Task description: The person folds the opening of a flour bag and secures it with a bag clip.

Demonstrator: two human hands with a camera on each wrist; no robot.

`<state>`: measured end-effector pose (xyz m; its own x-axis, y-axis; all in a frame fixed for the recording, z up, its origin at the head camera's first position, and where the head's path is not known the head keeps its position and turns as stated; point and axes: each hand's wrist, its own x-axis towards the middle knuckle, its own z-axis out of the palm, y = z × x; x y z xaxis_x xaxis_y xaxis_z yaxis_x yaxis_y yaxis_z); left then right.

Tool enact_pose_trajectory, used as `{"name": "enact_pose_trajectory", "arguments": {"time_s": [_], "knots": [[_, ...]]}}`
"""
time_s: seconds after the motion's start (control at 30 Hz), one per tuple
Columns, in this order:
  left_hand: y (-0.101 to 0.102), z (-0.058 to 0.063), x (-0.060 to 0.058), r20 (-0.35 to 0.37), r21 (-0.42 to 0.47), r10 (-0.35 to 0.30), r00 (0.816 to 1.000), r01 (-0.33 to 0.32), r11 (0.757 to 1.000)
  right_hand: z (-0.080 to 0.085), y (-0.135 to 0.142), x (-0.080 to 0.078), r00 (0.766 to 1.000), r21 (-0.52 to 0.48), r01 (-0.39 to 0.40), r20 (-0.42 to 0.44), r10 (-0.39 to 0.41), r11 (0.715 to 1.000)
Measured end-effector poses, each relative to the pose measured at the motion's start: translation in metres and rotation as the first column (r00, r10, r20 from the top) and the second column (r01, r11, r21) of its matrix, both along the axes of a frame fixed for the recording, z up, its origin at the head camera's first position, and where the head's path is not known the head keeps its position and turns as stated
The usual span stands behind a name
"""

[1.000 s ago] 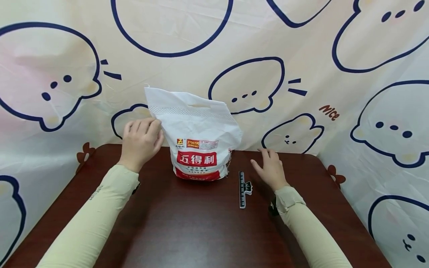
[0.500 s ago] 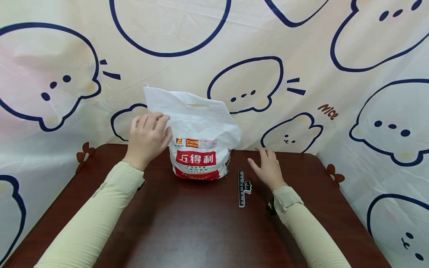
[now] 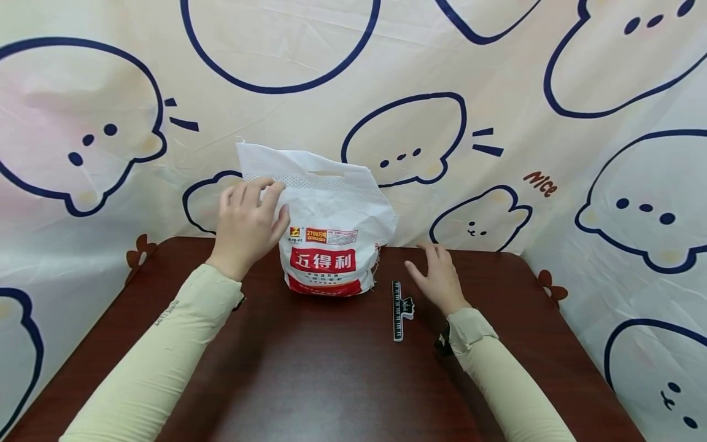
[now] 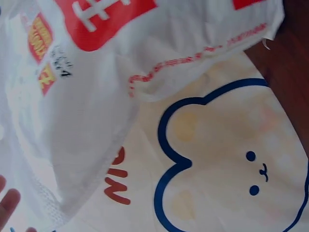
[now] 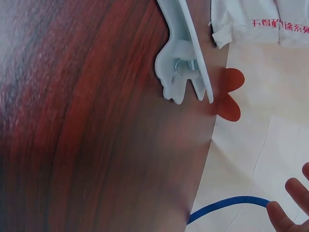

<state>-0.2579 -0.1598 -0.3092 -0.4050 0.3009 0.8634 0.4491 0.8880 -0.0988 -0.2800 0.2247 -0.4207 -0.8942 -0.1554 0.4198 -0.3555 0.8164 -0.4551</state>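
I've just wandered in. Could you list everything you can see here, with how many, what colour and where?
Bag: one, white with red print, standing near the table's back edge
Clip: one, black and white, on the table between bag and right hand
Table: one, dark reddish brown, under bag and clip
Cartoon-printed backdrop: sheet count unclear, pale with dark blue outlines, behind the table and at both sides
Sleeves: two, pale yellow-green, on both arms
Left hand: one, bare, at the bag's left side
Right hand: one, bare, beyond the clip
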Motion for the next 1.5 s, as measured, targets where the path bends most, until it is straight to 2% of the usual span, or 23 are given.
{"name": "enact_pose_trajectory", "arguments": {"time_s": [0.23,0.57,0.77,1.13,1.4,1.5], "knots": [[0.004,0.008,0.002,0.018,0.028,0.007,1.000,-0.007,1.000,0.000,-0.002,0.001,1.000,-0.003,-0.009,-0.002,0.009,1.000],[0.013,0.019,0.006,0.045,0.063,-0.014,0.999,0.011,0.998,-0.001,-0.008,-0.001,0.998,-0.132,-0.035,0.047,0.042,0.991],[0.018,0.026,0.008,0.051,0.048,-0.021,0.998,0.019,0.999,-0.002,-0.013,0.000,0.994,-0.239,-0.059,0.076,0.080,0.969],[0.021,0.032,0.010,0.057,0.039,-0.024,0.998,0.021,0.999,0.002,-0.026,0.004,0.989,-0.320,-0.090,0.079,0.121,0.943],[0.026,0.039,0.008,0.068,0.040,-0.034,0.997,0.031,0.999,0.006,-0.033,0.005,0.980,-0.428,-0.076,0.133,0.146,0.901],[0.027,0.040,0.006,0.067,0.042,-0.033,0.997,0.031,0.999,0.006,-0.037,0.005,0.979,-0.443,-0.080,0.132,0.153,0.893]]}}
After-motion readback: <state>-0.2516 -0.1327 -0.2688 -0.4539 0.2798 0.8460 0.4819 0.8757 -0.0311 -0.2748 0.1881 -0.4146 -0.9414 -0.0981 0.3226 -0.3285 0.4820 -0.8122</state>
